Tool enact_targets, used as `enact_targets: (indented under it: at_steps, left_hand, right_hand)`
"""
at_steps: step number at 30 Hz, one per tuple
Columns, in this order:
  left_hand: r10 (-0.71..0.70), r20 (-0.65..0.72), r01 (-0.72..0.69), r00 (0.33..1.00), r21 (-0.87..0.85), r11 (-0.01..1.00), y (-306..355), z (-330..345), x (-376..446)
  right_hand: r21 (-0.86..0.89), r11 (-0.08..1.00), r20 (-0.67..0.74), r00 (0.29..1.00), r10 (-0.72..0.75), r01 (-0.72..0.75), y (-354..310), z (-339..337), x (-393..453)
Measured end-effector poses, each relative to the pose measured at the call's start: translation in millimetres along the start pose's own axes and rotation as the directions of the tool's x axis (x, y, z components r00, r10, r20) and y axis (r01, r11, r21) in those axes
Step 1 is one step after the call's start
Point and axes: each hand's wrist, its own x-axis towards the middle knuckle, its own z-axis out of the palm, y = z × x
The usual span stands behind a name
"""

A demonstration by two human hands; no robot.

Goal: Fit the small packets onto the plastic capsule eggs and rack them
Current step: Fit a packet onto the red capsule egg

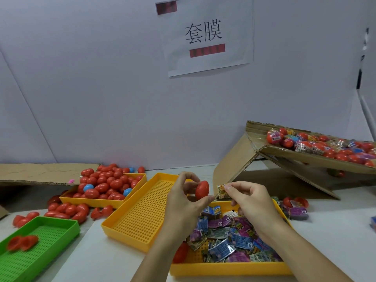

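My left hand (pixel 184 198) pinches a red capsule egg (pixel 202 189) between thumb and fingers, above the trays. Just right of the egg, my right hand (pixel 247 202) pinches a small printed packet (pixel 221 191), its open end facing the egg; the two are close but apart. Below my hands a yellow tray (pixel 230 268) holds a heap of small packets (pixel 230 239) in purple, blue and silver. A bare perforated yellow tray (pixel 140 210) lies in the middle. Another yellow tray (pixel 91 200) at the left is piled with red eggs (pixel 105 184) and a few blue ones.
A tilted cardboard box (pixel 305 159) at the right holds wrapped eggs (pixel 325 145). A green perforated tray (pixel 40 241) at the near left holds red egg halves. Loose red eggs (pixel 67 210) lie on the table. Flat cardboard (pixel 40 171) lies back left. A paper sign hangs on the wall.
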Motion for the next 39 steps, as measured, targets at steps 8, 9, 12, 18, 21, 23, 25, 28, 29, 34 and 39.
enact_targets:
  at_steps: [8,9,12,18,21,23,25,28,29,34,39]
  left_hand:
    - [-0.027,0.05,0.031,0.998,-0.065,0.997,2.4,0.9,-1.9]
    - [-0.04,0.066,0.048,0.997,-0.125,0.991,3.9,1.1,-2.0]
    - [-0.106,0.123,0.146,0.987,-0.382,0.912,8.9,1.6,-1.7]
    - [-0.268,0.183,0.322,0.946,-0.638,0.699,13.6,3.2,2.7]
    - [-0.352,0.193,0.383,0.916,-0.681,0.624,14.6,2.9,4.9]
    - [-0.408,0.196,0.422,0.892,-0.683,0.596,12.9,1.3,5.2]
    - [-0.461,0.183,0.448,0.868,-0.689,0.57,10.3,-0.7,5.0]
    - [-0.527,0.195,0.469,0.827,-0.757,0.456,9.2,-3.9,4.9]
    - [-0.541,0.207,0.471,0.815,-0.781,0.41,9.4,-5.0,5.2]
    - [-0.563,0.241,0.476,0.79,-0.82,0.317,9.2,-7.1,6.8]
    - [-0.575,0.229,0.465,0.786,-0.832,0.304,10.2,-7.6,6.2]
  right_hand:
    - [0.004,1.0,0.003,1.0,-0.001,0.001,-1.6,-0.1,-1.2]
    - [0.003,1.0,-0.002,1.0,0.003,-0.003,-1.6,-0.2,-1.2]
    - [0.01,1.0,0.011,1.0,0.009,-0.009,-1.4,-0.3,-0.9]
    - [0.041,0.999,0.011,1.0,0.016,-0.016,-2.2,-0.5,-0.6]
    - [0.065,0.997,-0.007,0.999,0.034,-0.034,-2.5,-0.1,0.0]
    - [0.083,0.996,-0.016,0.999,0.045,-0.044,-3.1,0.4,0.3]
    - [0.099,0.994,-0.022,0.999,0.05,-0.048,-3.9,0.4,0.4]
    - [0.099,0.994,-0.026,0.999,0.048,-0.045,-4.3,-0.2,0.0]
    - [0.098,0.994,-0.026,0.999,0.047,-0.045,-4.5,-0.2,-0.1]
    - [0.097,0.994,-0.022,0.998,0.05,-0.048,-5.7,0.2,-0.7]
    - [0.099,0.994,-0.018,0.998,0.052,-0.05,-7.5,-0.8,-1.7]
